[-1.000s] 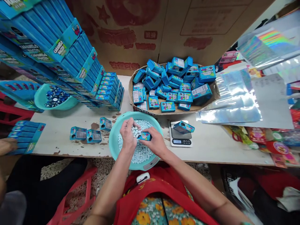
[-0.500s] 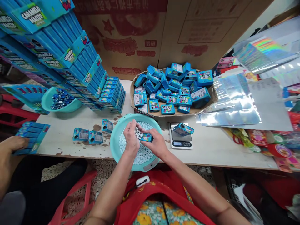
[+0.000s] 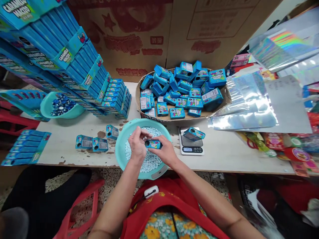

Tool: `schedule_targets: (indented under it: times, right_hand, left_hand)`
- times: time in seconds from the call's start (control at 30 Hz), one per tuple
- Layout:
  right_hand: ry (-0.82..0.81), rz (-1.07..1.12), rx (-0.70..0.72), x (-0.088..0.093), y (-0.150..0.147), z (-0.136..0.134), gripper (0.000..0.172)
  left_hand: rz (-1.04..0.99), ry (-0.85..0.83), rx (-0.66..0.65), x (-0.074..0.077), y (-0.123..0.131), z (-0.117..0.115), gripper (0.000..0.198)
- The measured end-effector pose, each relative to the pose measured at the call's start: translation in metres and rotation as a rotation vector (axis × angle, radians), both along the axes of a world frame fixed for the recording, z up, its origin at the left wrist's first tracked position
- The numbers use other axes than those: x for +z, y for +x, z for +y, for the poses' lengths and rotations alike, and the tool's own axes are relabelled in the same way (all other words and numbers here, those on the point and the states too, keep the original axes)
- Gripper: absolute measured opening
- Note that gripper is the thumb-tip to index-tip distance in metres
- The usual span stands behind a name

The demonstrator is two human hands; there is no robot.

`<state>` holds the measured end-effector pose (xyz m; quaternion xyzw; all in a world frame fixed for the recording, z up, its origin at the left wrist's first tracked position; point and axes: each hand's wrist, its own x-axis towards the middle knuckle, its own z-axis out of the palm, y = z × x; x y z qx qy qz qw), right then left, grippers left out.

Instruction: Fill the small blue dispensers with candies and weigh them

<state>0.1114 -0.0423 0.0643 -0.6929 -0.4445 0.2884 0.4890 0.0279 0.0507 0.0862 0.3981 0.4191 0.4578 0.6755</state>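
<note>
My right hand grips a small blue candy box between thumb and fingers, its printed side facing up. Against the box's left end, my left hand is cupped with curled fingers; its palm is mostly hidden, so I cannot see what lies in it. Both hands are above a turquoise basin of small pale candies. Right of the basin, another blue box lies on a small digital scale. Left of it, three similar boxes rest on the table.
Behind the basin is a cardboard tray heaped with blue boxes. Tall stacks of boxes rise at left, near a bowl of dark blue wrapped pieces and a filled display pack. Shiny sheets lie at right.
The white candies seen in my left palm no longer show, and the box is now closer against that palm. The other person's hand at far left has left the display pack.
</note>
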Motion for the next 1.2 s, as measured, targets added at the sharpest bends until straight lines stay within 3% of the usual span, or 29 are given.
schedule_targets:
  times: [0.1, 0.2, 0.3, 0.4, 0.5, 0.6, 0.67, 0.77, 0.87, 0.97, 1.07, 1.2]
  right_hand:
    - [0.035, 0.046, -0.017, 0.012, 0.010, -0.013, 0.032]
    - [0.082, 0.040, -0.052, 0.021, 0.024, -0.025, 0.032]
    - [0.088, 0.017, -0.070, 0.023, 0.033, -0.030, 0.031]
    - [0.114, -0.003, -0.092, 0.022, 0.034, -0.028, 0.032]
    - [0.125, -0.013, -0.088, 0.017, 0.028, -0.021, 0.031]
    - [0.115, -0.013, -0.063, 0.009, 0.023, -0.014, 0.031]
    - [0.101, -0.025, -0.059, 0.003, 0.022, -0.011, 0.031]
    - [0.074, -0.053, -0.059, -0.004, 0.020, -0.009, 0.031]
    - [0.053, -0.067, -0.024, -0.011, 0.014, -0.006, 0.030]
    - [0.019, -0.108, 0.028, -0.019, 0.001, -0.002, 0.030]
    - [-0.020, -0.159, 0.057, -0.021, -0.011, 0.003, 0.029]
    - [-0.043, -0.243, 0.046, -0.013, -0.015, 0.006, 0.033]
  left_hand:
    - [0.301, 0.081, -0.010, -0.025, -0.023, 0.021, 0.043]
    - [0.961, 0.264, -0.236, -0.064, -0.051, 0.029, 0.037]
    - [1.500, 0.366, -0.404, -0.096, -0.059, 0.007, 0.045]
    - [1.619, 0.386, -0.449, -0.110, -0.044, -0.025, 0.049]
    - [1.402, 0.292, -0.439, -0.115, -0.024, -0.034, 0.037]
    - [1.132, 0.120, -0.350, -0.116, -0.021, -0.017, 0.020]
    - [1.063, 0.074, -0.313, -0.112, -0.026, -0.003, 0.024]
    - [0.837, -0.051, -0.219, -0.092, -0.036, 0.007, 0.034]
    - [0.295, -0.252, -0.080, -0.057, -0.038, 0.005, 0.036]
    - [-0.070, -0.257, -0.037, -0.025, -0.031, 0.003, 0.029]
    - [-0.179, -0.198, 0.028, -0.010, -0.024, 0.004, 0.021]
    - [-0.198, -0.123, 0.084, -0.007, -0.017, 0.007, 0.020]
